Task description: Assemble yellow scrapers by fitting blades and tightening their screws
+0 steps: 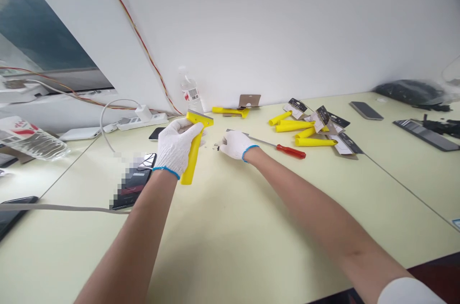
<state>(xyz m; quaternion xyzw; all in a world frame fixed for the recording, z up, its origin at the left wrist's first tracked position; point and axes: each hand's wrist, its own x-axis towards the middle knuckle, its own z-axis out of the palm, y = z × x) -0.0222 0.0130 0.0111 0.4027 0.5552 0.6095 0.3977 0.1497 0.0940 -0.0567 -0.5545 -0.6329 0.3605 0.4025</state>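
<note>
My left hand, in a white glove with a blue cuff edge, is closed round a yellow scraper. The scraper stands tilted, its wide head up and its handle pointing down. Lower on the table, my gloved right hand has its fingers pinched together beside a few tiny metal parts, which look like screws. What the fingertips hold is too small to make out. Just behind and right of that hand lies a screwdriver with a red handle, its shaft pointing left. A thin grey strip shows past the knuckles.
Several yellow handles with card packaging lie to the right. Another yellow scraper rests by the wall near a bottle. Phones, including a grey one, a power strip and cables surround the work area.
</note>
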